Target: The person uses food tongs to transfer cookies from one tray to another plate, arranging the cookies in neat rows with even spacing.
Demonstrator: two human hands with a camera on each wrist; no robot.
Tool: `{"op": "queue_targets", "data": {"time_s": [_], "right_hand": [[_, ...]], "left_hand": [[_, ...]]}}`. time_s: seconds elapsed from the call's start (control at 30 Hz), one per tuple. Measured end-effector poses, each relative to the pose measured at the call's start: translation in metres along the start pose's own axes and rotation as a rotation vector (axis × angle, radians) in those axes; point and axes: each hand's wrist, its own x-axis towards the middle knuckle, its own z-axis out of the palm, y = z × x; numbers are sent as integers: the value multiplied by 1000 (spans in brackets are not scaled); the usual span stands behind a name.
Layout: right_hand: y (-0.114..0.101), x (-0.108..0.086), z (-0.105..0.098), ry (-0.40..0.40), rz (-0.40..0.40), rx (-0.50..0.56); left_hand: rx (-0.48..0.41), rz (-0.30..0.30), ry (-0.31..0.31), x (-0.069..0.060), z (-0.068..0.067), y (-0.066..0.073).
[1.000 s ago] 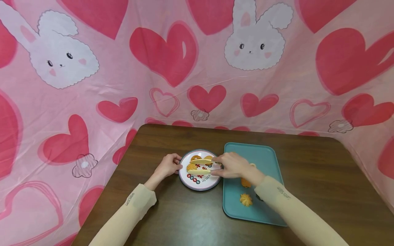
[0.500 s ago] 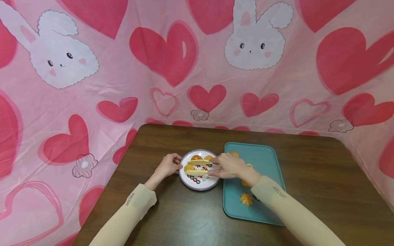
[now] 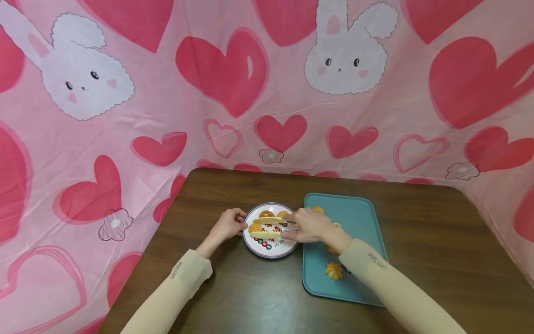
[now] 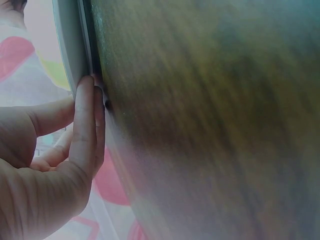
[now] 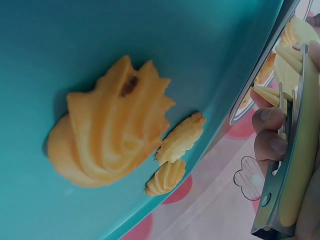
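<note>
My left hand (image 3: 228, 226) pinches the left rim of a round white plate (image 3: 277, 252) printed with red characters. In the left wrist view, thumb and fingers meet at the rim of the plate (image 4: 70, 45). Food tongs (image 3: 267, 235) with cream tips and a metal body are gripped in my right hand (image 3: 313, 226). Their tips lie over the plate, one on each side of a swirled cookie (image 3: 255, 227) near its left edge; whether they press it I cannot tell. Behind the tongs, a ring-shaped cookie (image 3: 265, 214) and a round cookie (image 3: 282, 215) lie on the plate.
Right of the plate is a teal tray (image 3: 350, 206), partly under my right forearm. It bears several cookies, among them a piped cookie (image 3: 333, 271) near the front and a large ridged cookie (image 5: 115, 127). Both stand on a brown wooden table (image 3: 233, 292) before a pink cloth backdrop.
The tongs and the swirled cookie have shifted slightly left on the plate, with my right hand following. A cookie at the tray's back left has come into sight. My left hand stays put.
</note>
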Motion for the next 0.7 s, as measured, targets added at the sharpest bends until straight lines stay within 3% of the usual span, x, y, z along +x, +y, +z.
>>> {"op": "queue_targets", "data": {"time_s": [0.7], "right_hand": [[-3, -1, 1, 15, 11, -31]], "left_hand": [[-15, -1, 5, -1, 0, 1]]}}
